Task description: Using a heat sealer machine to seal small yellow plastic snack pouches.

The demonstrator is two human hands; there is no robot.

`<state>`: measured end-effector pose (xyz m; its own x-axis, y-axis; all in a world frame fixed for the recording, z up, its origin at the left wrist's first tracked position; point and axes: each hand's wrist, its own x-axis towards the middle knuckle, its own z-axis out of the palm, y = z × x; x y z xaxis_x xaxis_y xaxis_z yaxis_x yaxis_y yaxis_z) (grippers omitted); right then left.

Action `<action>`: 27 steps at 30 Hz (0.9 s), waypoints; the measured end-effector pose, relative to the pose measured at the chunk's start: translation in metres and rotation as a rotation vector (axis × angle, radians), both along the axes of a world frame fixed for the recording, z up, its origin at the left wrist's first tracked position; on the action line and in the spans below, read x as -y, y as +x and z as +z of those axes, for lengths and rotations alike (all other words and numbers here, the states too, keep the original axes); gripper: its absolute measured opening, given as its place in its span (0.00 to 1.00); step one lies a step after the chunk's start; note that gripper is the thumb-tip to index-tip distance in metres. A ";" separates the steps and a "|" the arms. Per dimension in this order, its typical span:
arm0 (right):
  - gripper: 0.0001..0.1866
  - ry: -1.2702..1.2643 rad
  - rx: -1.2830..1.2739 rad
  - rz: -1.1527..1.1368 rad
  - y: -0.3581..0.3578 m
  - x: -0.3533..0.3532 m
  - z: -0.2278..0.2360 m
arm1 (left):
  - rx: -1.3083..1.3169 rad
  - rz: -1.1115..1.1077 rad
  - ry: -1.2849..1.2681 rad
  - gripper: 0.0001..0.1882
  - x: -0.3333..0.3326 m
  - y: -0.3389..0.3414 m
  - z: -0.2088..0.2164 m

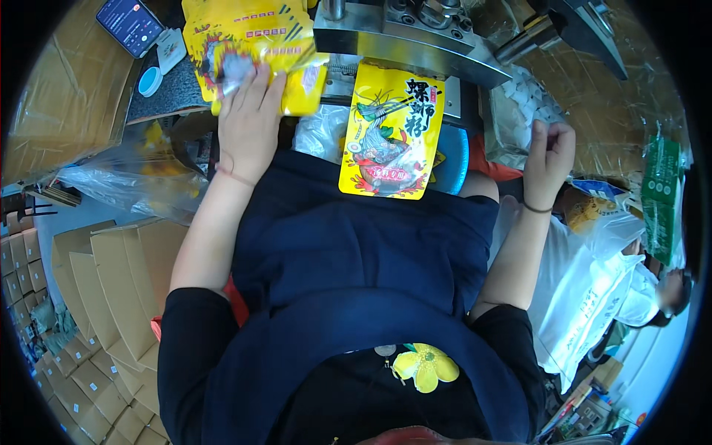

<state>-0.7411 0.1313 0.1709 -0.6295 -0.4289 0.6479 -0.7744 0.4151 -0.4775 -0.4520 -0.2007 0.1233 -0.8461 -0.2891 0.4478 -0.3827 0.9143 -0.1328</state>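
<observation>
My left hand [251,122] lies with fingers stretched over a stack of yellow printed pouches [248,33] at the upper left. Its fingertips touch the top pouch, where motion blurs them. One yellow pouch [393,133] with a noodle-bowl picture lies apart from the stack, its upper edge at a metal press [408,44] and its lower end over my dark apron [356,245]. To the right, my right hand [552,156] is raised with curled fingers beside a bin of small white pieces [530,104]. Whether anything is between those fingers I cannot tell.
A phone [130,26] and a small round blue-rimmed lid [150,81] sit at the upper left. Cardboard boxes [122,282] stand at my left. Beyond my right arm are white sacks [586,304] and another person [653,300]. A blue stool-like round edge [456,159] shows beneath the pouch.
</observation>
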 end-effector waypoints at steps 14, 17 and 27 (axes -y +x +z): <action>0.08 -0.057 0.367 0.612 0.083 0.081 0.046 | -0.309 -0.205 1.197 0.16 -0.068 -0.003 0.034; 0.08 0.136 0.403 0.656 0.081 0.078 0.043 | -0.455 -0.329 1.563 0.14 -0.080 -0.010 0.016; 0.08 0.055 0.417 0.677 0.096 0.085 0.050 | -0.204 -0.294 1.878 0.16 -0.110 -0.022 0.033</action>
